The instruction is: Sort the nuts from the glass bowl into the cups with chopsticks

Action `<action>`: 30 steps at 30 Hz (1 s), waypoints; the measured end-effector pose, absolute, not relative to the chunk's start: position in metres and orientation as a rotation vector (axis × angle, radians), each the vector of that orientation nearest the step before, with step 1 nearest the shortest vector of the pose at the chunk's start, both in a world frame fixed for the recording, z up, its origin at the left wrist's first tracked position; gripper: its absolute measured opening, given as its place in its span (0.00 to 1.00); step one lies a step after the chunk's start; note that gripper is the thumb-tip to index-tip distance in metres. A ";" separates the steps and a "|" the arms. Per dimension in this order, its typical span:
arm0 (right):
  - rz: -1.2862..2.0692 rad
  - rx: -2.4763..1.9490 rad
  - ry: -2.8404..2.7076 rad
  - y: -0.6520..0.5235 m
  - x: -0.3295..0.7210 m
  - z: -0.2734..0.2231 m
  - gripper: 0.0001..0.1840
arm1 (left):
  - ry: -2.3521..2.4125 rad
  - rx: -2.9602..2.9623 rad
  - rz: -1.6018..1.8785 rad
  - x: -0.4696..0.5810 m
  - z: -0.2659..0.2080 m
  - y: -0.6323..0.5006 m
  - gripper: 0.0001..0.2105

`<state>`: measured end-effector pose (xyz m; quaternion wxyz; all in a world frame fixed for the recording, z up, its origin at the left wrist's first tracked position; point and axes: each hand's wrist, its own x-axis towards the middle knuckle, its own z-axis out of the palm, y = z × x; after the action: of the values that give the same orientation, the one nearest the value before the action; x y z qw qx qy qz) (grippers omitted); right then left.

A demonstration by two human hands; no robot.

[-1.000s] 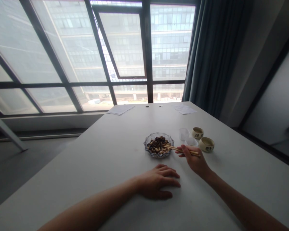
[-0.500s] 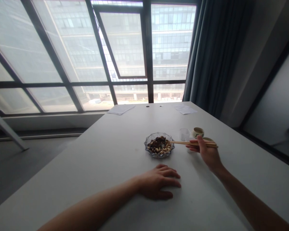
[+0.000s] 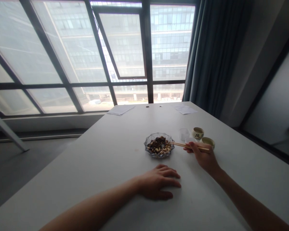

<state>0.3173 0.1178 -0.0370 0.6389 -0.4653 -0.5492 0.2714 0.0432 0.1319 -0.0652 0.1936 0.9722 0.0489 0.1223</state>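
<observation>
A pair of wooden chopsticks [image 3: 181,145] is held in my right hand [image 3: 203,157], with the fingers closed round them. Their tips reach over the right rim of a clear glass bowl [image 3: 148,153]. Dark pieces and pale, cashew-like nuts [image 3: 160,145] lie mixed in that bowl. Whether the tips grip a nut is too small to tell. My left hand [image 3: 159,182] lies flat on the table in front of the bowl, fingers spread, holding nothing. Behind my right hand are two small cream cups [image 3: 197,132] and clear containers [image 3: 184,133], one partly hidden by the hand.
The white table [image 3: 106,179] runs toward the window. Sheets of paper [image 3: 121,110] lie at its far left, and more papers [image 3: 186,109] at the far right. A dark curtain [image 3: 212,57] hangs beyond the right edge. Another table's leg [image 3: 8,131] shows at the left.
My right hand has moved slightly left and lower, so the nearer cream cup shows more. The chopsticks now slope more, tips still at the bowl. My left hand has stayed put.
</observation>
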 end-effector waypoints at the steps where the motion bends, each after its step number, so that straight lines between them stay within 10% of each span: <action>1: 0.622 -1.059 -1.254 0.119 0.317 -0.039 0.24 | 0.137 2.728 0.344 0.043 -0.065 0.132 0.22; 30: 0.410 -1.461 -0.642 0.087 0.451 0.029 0.23 | 0.161 2.713 0.312 0.044 -0.062 0.131 0.22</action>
<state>0.4511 0.0873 0.0289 0.6794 -0.6507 -0.2859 0.1824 0.0438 0.1308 -0.0625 0.2014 0.9714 0.0577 0.1118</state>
